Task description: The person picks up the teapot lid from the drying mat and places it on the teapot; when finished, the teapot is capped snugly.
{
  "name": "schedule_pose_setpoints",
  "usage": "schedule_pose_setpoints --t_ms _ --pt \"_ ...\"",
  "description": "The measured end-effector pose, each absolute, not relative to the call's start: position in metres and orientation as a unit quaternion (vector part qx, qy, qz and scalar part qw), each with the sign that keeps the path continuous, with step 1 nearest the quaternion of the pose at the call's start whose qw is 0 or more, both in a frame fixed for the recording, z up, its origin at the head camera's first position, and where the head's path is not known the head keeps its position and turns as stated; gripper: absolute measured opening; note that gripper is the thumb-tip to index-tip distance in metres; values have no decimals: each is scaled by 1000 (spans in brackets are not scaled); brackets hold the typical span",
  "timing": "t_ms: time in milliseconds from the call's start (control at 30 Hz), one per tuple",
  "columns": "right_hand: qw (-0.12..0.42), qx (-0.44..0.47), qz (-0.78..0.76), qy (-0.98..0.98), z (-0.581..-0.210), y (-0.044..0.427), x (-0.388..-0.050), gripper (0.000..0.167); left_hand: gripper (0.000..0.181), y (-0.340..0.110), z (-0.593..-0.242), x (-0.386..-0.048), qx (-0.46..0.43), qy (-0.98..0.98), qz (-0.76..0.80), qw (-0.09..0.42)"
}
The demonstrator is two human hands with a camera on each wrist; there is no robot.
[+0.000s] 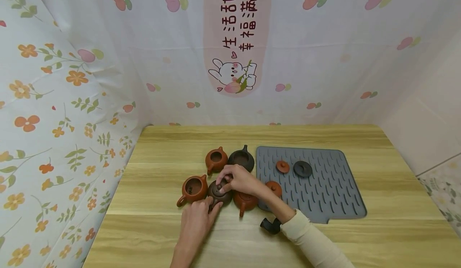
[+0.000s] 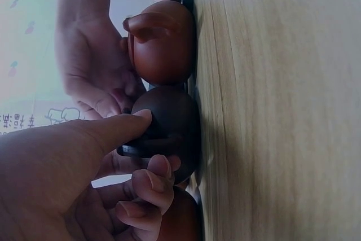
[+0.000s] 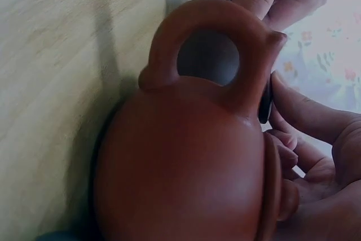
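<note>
A dark brown teapot (image 1: 215, 199) stands at the front middle of the group, its lid (image 1: 216, 189) seated on top. My left hand (image 1: 196, 220) grips this teapot at its handle (image 2: 148, 147), the thumb lying against the pot's body. From above, my right hand (image 1: 239, 180) pinches the lid with thumb and fingers; its grasp is partly hidden in the head view. Close to the right hand is a lidded orange-brown teapot (image 3: 186, 156), handle toward the front. Left of the dark pot stands a lidless orange-brown teapot (image 1: 194, 187).
Behind stand a smaller lidless orange-brown teapot (image 1: 211, 166) and a lidless black teapot (image 1: 241, 160). On a grey ridged mat (image 1: 331, 188) lie two orange-brown lids, one of them small (image 1: 282, 166), and a black lid (image 1: 303, 169). A black curved object (image 1: 269, 225) lies by the right sleeve.
</note>
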State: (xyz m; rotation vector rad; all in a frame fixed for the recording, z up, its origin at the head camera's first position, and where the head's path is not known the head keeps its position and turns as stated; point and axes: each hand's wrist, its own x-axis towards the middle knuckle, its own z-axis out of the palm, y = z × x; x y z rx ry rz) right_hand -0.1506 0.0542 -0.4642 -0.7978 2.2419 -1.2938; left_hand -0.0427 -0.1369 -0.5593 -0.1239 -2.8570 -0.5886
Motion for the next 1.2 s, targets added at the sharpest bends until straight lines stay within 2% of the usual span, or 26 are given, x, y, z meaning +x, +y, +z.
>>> schedule_pose_setpoints --t_ms 733,900,1133,1200 --pt "233 -295 -460 805 -464 55 -148 16 45 -138 -565 -43 -48 -972 -198 116" --pt "207 -334 -438 808 -459 62 -144 23 52 -140 -557 -37 -61 -962 -216 155" --pt "181 -291 -495 798 -449 114 -147 28 47 -161 -482 -28 -132 -923 -251 259" --pt "174 -266 -503 803 -449 136 -149 27 46 -176 -473 -31 -141 -917 -248 278"
